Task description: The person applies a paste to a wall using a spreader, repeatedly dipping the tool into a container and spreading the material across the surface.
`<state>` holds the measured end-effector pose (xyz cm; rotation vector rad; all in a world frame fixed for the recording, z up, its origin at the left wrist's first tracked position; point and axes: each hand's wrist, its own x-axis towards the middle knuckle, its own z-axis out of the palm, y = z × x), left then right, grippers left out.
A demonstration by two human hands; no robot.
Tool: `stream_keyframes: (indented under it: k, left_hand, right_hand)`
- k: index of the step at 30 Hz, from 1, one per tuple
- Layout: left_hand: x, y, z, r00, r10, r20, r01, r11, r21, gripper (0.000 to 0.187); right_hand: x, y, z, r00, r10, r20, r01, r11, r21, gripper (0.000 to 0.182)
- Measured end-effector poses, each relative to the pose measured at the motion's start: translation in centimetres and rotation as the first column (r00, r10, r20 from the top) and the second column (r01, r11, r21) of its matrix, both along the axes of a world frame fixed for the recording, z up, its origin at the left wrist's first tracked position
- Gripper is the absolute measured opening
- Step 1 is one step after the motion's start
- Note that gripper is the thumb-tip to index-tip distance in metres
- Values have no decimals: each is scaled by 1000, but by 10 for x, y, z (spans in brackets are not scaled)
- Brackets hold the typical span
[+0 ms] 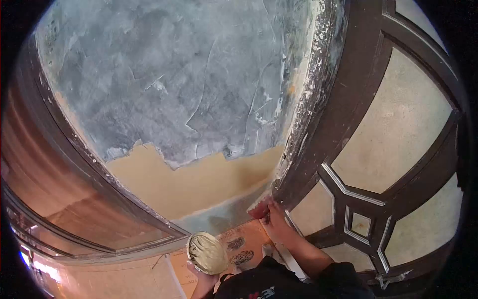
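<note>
A round tub of pale cream paste (pixel 207 253) is held up by my left hand (pixel 203 275), whose fingers wrap its lower side. My right hand (pixel 274 219) is closed on a red-handled brush (pixel 258 208), with pale bristles or edge turned up toward the wall's lower right corner. Ahead stands a wall panel with mottled blue-grey coating (pixel 169 84) above a bare tan band (pixel 199 182). Below the band runs a thin grey-blue strip (pixel 214 215). The coating's lower edge is jagged.
Dark wooden panelling with pale insets (pixel 343 114) rises on the right, its edge spattered white. To the left are a dark frame (pixel 64 134) and a brownish glossy surface (pixel 45 169). Printed cardboard (pixel 184 279) and dark footwear marks lie on the floor by my feet.
</note>
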<state>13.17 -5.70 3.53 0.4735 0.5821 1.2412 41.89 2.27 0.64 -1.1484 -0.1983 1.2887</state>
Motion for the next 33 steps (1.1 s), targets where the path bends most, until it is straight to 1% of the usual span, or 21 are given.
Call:
stream_keyframes:
  k: [1, 2, 3, 5, 6, 7, 8, 10, 11, 14, 16, 18, 19, 21, 24, 26, 27, 28, 30, 31, 33]
  left_hand:
    - [-8, -4, -20, 946, 65, -317, -43, 996, 74, 82]
    - [-10, -4, -30, 791, 147, -594, -63, 985, 160, 81]
    - [3, -3, 14, 999, 49, -24, -49, 999, -14, 80]
    - [5, -3, 11, 997, 76, -14, -77, 995, -60, 80]
    - [8, -1, 11, 994, 106, 0, -105, 989, -107, 80]
    - [18, 2, 33, 994, 97, -55, -102, 990, -96, 80]
    - [22, 3, 30, 994, 94, -59, -99, 991, -90, 80]
    - [27, 3, 22, 927, 126, -354, -111, 992, 61, 79]
    - [31, 10, 23, 994, 105, 19, -102, 987, -124, 80]
    - [42, 13, 16, 992, 118, -44, -122, 985, -124, 83]
    - [45, 16, 8, 991, 128, -38, -131, 987, -96, 85]
    - [48, 16, 3, 986, 167, 9, -162, 970, -183, 86]
    - [50, 16, 4, 985, 174, 5, -170, 968, -183, 86]
    - [53, 14, 6, 979, 182, -95, -198, 960, -198, 87]
    - [54, 15, -2, 977, 192, -97, -207, 960, -190, 87]
    - [62, 16, 3, 973, 202, -115, -221, 958, -182, 87]
    - [65, 16, 7, 968, 211, -133, -232, 956, -177, 88]
    - [64, 17, 4, 968, 213, -137, -235, 955, -178, 88]
    - [64, 17, -7, 975, 197, -103, -214, 957, -196, 87]
    - [68, 18, 0, 979, 172, -111, -191, 964, -185, 86]
    - [72, 19, 0, 980, 161, -115, -178, 970, -164, 86]
  right_hand:
    - [4, -4, 8, 996, 78, 33, -75, 994, -73, 17]
    - [8, -2, 3, 997, 76, 31, -74, 995, -68, 17]
    - [11, 0, -6, 999, 53, -12, -53, 998, -31, 19]
    - [20, 8, -13, 998, 29, -59, -28, 1000, 5, 21]
    - [25, 19, -8, 999, 48, -7, -47, 999, 15, 22]
    - [29, 30, 2, 997, 65, 44, -66, 997, 26, 23]
    - [32, 40, 11, 997, 61, 40, -63, 997, 33, 23]
    - [33, 56, 42, 989, 128, 71, -137, 982, 129, 26]
    - [31, 65, 46, 990, 125, 66, -133, 982, 132, 26]
    - [22, 89, 54, 980, 132, 150, -142, 988, 61, 27]
    - [16, 101, 60, 986, 113, 120, -130, 980, 152, 36]
    - [17, 111, 60, 991, 103, 83, -116, 980, 164, 39]
    - [18, 116, 55, 987, 103, 127, -122, 980, 158, 40]
    - [20, 119, 44, 981, 105, 165, -130, 980, 151, 41]
    - [24, 105, 22, 969, 165, 185, -179, 982, 60, 43]
    - [26, 103, 13, 979, 160, 123, -161, 987, -1, 36]
    - [25, 102, 15, 982, 151, 117, -161, 984, 83, 34]
    - [22, 100, 30, 982, 153, 113, -163, 983, 82, 34]
    - [20, 104, 60, 986, 107, 129, -134, 967, 215, 33]
    - [23, 109, 63, 978, 132, 161, -165, 963, 213, 44]
    - [28, 116, 48, 976, 138, 168, -168, 969, 179, 43]
